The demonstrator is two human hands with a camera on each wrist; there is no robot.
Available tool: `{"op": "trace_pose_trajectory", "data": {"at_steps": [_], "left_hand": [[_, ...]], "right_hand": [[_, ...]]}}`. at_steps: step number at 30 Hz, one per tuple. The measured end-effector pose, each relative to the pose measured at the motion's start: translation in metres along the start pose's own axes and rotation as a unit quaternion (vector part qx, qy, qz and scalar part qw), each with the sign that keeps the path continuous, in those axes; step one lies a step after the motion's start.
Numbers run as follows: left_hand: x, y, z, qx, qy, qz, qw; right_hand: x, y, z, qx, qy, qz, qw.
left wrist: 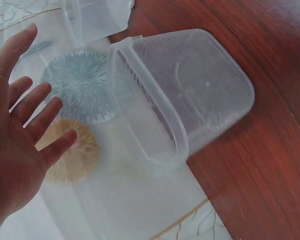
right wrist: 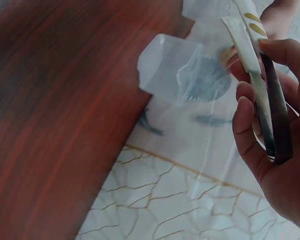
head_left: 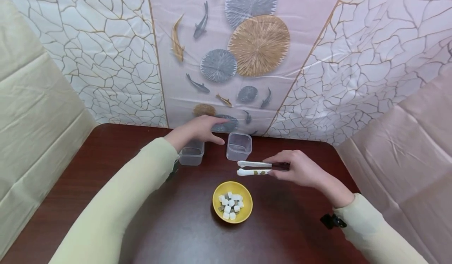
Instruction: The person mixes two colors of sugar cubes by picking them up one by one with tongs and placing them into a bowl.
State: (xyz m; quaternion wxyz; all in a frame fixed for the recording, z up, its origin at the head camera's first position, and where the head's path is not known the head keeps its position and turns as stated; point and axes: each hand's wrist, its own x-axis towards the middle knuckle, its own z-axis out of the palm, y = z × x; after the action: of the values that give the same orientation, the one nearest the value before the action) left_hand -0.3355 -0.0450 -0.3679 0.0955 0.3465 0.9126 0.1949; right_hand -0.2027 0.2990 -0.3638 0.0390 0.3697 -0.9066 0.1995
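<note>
My left hand [head_left: 201, 130] reaches out over the back of the table with its fingers spread and holds nothing; in the left wrist view the palm [left wrist: 15, 150] faces the containers. Below it stands a clear plastic container [head_left: 190, 160], partly hidden by the hand and sleeve. A second clear container [head_left: 240, 154] stands just to its right. My right hand [head_left: 305, 169] grips a pair of tongs [head_left: 255, 172] with dark metal handles and white tips, one marked with gold leaf shapes. The tips point left, slightly apart, with nothing between them, in front of the second container.
Nearer me sits a yellow bowl [head_left: 217, 191] with several white and grey-brown cubes [head_left: 231, 203] in it. The dark reddish wooden table [head_left: 169, 224] ends at a patterned cloth backdrop [head_left: 219, 28], with cloth walls on both sides.
</note>
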Motion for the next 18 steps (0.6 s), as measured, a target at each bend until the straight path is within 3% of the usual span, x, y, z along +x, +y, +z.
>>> {"op": "trace_pose_trajectory", "data": {"at_steps": [9, 18], "left_hand": [[-0.053, -0.006, -0.008, 0.002, 0.052, 0.007, 0.9986], [-0.119, -0.021, -0.002, 0.037, 0.117, -0.032, 0.9920]], "right_hand": [[-0.015, 0.024, 0.011, -0.007, 0.037, 0.038, 0.999], [-0.025, 0.045, 0.036, -0.006, 0.025, 0.054, 0.998]]}}
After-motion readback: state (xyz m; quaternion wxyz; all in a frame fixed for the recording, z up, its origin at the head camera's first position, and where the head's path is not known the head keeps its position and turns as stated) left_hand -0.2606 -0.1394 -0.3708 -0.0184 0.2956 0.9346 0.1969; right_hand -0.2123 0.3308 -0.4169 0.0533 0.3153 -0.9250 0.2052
